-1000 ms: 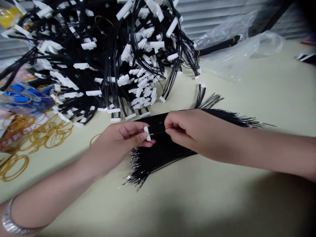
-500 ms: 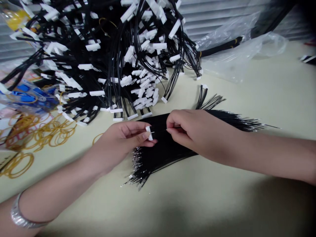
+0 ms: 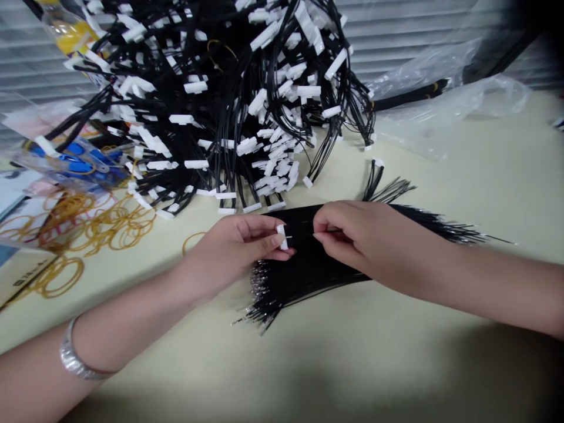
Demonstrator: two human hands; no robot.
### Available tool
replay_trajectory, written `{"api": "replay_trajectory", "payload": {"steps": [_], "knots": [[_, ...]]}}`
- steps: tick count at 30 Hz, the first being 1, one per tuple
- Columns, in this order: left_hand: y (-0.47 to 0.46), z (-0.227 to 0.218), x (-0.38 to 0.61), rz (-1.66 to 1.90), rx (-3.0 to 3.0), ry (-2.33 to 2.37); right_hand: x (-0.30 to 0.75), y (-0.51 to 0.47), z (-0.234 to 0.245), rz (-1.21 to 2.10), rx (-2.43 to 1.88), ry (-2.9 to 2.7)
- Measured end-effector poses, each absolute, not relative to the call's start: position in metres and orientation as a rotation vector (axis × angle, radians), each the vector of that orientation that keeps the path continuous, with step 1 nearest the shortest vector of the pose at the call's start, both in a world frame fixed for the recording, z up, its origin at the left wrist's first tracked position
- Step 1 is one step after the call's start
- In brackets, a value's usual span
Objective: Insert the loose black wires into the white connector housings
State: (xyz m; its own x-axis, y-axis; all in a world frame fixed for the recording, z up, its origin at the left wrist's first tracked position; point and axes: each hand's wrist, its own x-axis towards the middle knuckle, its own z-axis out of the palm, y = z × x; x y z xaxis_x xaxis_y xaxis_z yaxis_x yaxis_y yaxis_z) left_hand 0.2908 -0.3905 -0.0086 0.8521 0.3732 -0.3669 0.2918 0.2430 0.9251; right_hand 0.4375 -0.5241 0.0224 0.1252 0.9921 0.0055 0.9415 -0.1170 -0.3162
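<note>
Pale and lightly shadowed along its near edge, the table [image 3: 352, 352] runs back to grey slats [image 3: 409, 29]. At the centre, the left hand [image 3: 242, 244] grips a small white connector [image 3: 282, 237] between thumb and fingers, its other face turned right. The right hand [image 3: 359, 235], just to the right, has thumb and forefinger pinched on a thin black wire [image 3: 300, 236], hard to trace against the dark background; its pale tip lies at the connector, but whether it is inside I cannot tell. Beneath both hands spreads a sheaf of black wires [image 3: 308, 270] with silvery ends. Far left to centre rises a heap of black cables [image 3: 211, 111] with white plugs. Yellowish rubber bands [image 3: 65, 288] lie at left; a clear plastic bag [image 3: 476, 111] lies far right.
</note>
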Motion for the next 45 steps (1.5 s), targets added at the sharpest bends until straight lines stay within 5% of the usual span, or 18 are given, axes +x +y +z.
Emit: {"api": "replay_trajectory", "payload": {"steps": [28, 34, 45], "knots": [[-0.390, -0.010, 0.290, 0.055, 1.353, 0.597, 0.433, -0.520, 0.007, 0.271, -2.146, -1.913], [-0.389, -0.011, 0.291, 0.052, 1.334, 0.577, 0.428, -0.529, 0.013, -0.143, -1.878, -2.156], [-0.389, -0.011, 0.290, 0.047, 1.297, 0.587, 0.418, -0.531, -0.003, 0.303, -1.639, -2.346]]}}
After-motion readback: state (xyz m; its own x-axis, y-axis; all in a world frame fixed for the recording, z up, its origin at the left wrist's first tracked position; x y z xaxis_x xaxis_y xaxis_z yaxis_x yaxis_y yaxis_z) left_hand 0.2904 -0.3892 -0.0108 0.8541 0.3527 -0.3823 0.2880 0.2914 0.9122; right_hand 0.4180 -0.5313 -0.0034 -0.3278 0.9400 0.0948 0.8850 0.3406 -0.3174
